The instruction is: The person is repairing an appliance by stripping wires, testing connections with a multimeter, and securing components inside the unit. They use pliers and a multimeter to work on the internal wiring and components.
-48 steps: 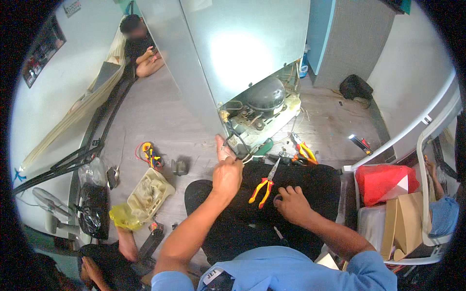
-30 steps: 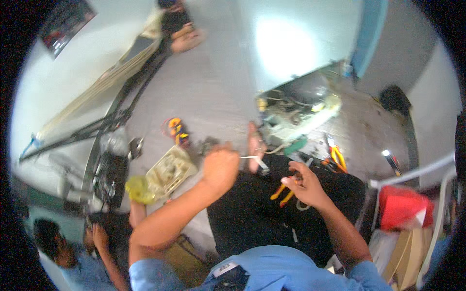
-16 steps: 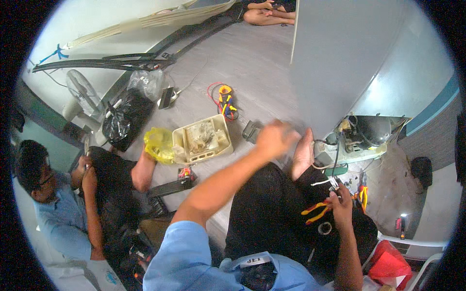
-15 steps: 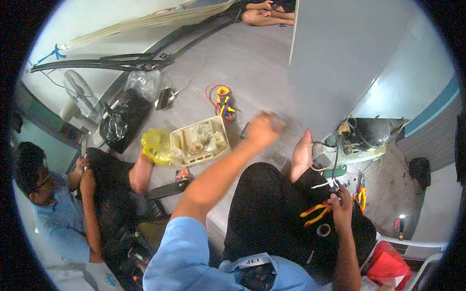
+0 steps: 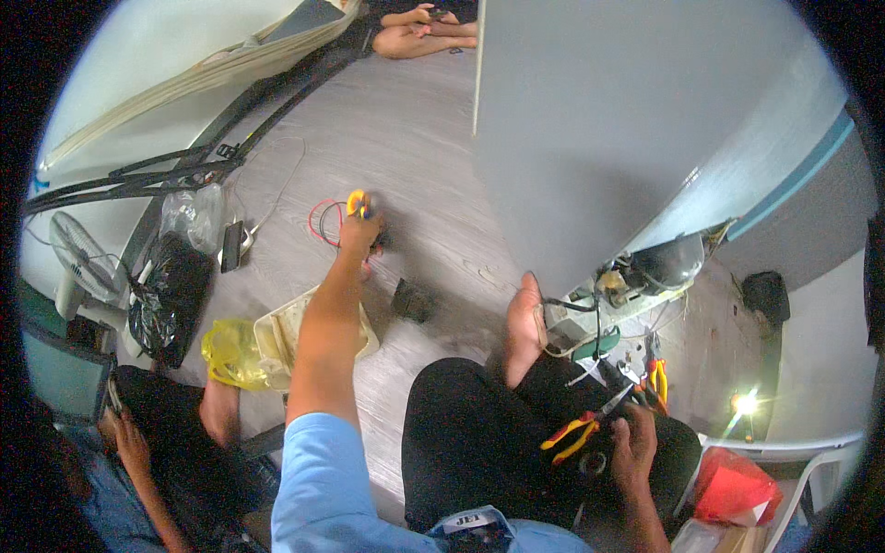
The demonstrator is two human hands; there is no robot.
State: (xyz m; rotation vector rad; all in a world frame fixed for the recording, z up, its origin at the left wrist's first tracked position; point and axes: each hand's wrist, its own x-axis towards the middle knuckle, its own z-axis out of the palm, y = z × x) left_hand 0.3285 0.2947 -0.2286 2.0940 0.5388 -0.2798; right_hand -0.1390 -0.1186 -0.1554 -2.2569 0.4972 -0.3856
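My left hand [image 5: 358, 238] is closed round the body of a yellow and blue clamp meter [image 5: 358, 201] on the floor, its jaw showing beyond my fingers. Red and black leads [image 5: 321, 219] curl beside it. Over my thigh, my right hand [image 5: 634, 444] is loosely curled, thumb apart from the fingers, with nothing visible in it. Beside that hand lie pliers [image 5: 572, 437] with red and yellow handles, jaws pointing away. A second red and yellow tool [image 5: 656, 378] rests farther off, near dark wired parts [image 5: 610, 373] partly hidden by the pliers and hand.
A fridge-like grey cabinet [image 5: 590, 138] has its compressor [image 5: 668, 264] exposed near my foot. My left arm crosses a cream plastic tray [image 5: 277, 336] beside a yellow bag [image 5: 232, 355]. At left are a co-worker [image 5: 129, 442], black bag [image 5: 171, 300] and fan [image 5: 83, 249]. A light [image 5: 745, 404] shines right.
My left hand has moved left and away onto the clamp meter. My right hand has come back from the dark wired parts. The view has shifted, and the light at right looks brighter.
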